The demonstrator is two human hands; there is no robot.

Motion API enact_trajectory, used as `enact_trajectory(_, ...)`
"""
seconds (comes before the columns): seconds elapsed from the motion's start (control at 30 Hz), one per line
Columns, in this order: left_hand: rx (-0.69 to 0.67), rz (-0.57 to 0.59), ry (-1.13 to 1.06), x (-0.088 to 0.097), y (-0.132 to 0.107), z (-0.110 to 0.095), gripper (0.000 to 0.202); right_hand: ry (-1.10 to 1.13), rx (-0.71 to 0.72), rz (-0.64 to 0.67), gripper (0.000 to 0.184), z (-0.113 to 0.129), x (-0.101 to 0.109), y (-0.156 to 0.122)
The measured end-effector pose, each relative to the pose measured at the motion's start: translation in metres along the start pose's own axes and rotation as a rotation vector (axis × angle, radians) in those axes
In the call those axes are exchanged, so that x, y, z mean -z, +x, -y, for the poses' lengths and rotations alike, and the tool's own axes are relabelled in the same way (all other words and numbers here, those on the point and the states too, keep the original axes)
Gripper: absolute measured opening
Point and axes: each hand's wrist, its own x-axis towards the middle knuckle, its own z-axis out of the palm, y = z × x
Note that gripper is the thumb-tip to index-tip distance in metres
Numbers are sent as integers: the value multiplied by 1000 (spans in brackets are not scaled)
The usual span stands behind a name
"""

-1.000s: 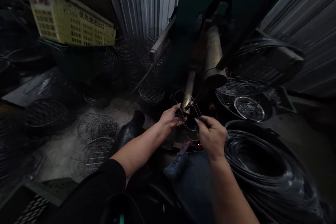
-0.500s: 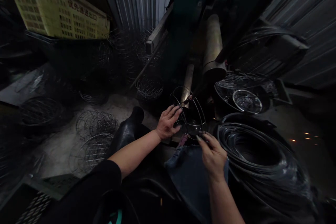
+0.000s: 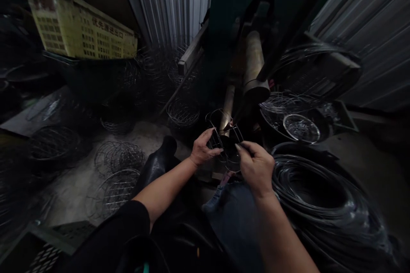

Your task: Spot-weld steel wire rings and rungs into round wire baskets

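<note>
Both hands hold a small wire frame made of rings and ribs, up against the tip of a welding machine. My left hand pinches the frame's left side with curled fingers. My right hand grips its lower right rim between thumb and fingers. A metal rod of the machine passes behind the frame. A faint reddish glow shows at the contact point near the top of the frame.
A big coil of black wire lies at my right. Finished wire baskets are scattered over the concrete floor at left. A tray of wire rings sits right of the machine. A black boot and a yellow sign are at left.
My left hand has gone from open fingers resting on the frame to a closed pinch. My right hand rose from the frame's bottom to its right rim. The sparks at right have vanished.
</note>
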Motion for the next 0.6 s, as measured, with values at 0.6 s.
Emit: enact_trajectory(0.6,12,40,-55,-3,6,5,70,-59,-13,-28,19,-4,-5,4)
